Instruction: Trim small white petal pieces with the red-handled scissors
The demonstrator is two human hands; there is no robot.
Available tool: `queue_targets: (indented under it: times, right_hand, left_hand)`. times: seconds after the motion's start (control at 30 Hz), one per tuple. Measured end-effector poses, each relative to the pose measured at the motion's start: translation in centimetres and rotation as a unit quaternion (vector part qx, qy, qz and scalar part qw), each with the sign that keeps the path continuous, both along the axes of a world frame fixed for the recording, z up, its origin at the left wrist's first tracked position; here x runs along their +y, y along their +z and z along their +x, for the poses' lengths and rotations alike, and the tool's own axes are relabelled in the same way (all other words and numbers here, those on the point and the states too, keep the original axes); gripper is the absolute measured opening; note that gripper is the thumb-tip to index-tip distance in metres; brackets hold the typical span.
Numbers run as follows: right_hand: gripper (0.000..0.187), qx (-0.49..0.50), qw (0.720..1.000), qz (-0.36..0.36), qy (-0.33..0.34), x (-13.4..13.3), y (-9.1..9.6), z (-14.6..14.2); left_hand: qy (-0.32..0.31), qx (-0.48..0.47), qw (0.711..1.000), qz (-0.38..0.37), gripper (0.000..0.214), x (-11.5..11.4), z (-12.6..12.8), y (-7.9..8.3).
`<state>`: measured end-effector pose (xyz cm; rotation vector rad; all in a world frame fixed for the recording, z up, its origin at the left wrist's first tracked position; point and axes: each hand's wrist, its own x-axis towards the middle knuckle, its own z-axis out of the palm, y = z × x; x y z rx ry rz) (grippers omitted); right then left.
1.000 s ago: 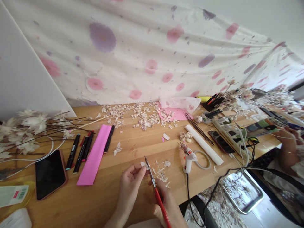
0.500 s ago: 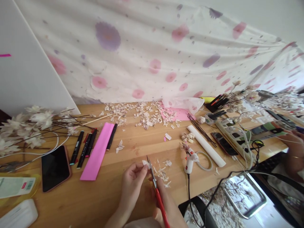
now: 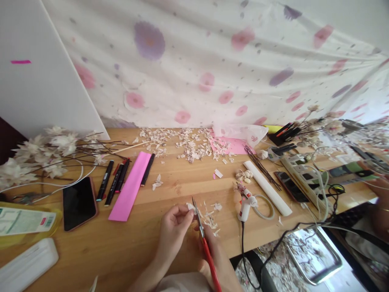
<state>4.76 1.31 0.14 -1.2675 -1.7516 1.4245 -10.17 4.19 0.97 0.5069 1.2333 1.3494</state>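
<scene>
My left hand (image 3: 173,229) pinches a small white petal scrap (image 3: 191,207) between thumb and fingertips. My right hand (image 3: 216,259) grips red-handled scissors (image 3: 204,239), whose thin steel blades (image 3: 197,215) point up and end beside the petal. Several cut petal bits (image 3: 210,217) lie on the wooden table (image 3: 91,251) just past the hands. The scissor pivot is partly hidden by my right hand.
A pink paper strip (image 3: 130,186), several markers (image 3: 110,182), a phone (image 3: 79,203) and dried flowers (image 3: 45,154) lie left. A heap of petal scraps (image 3: 190,144) lies behind. A glue gun (image 3: 245,207), power strip (image 3: 300,178) and another person's hand (image 3: 381,211) are right.
The view has shifted, so the table scene slides right and tilts. Both hands stay close together, with the scissors still beside the petal.
</scene>
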Motion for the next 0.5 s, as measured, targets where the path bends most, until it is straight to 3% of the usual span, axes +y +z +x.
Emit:
queue_targets:
  times: [0.5]
  right_hand:
    - [0.071, -0.015, 0.999, 0.012, -0.028, -0.64, -0.44, 0.27]
  left_hand:
    - [-0.016, 0.026, 1.000, 0.006, 0.022, -0.45, -0.83, -0.09]
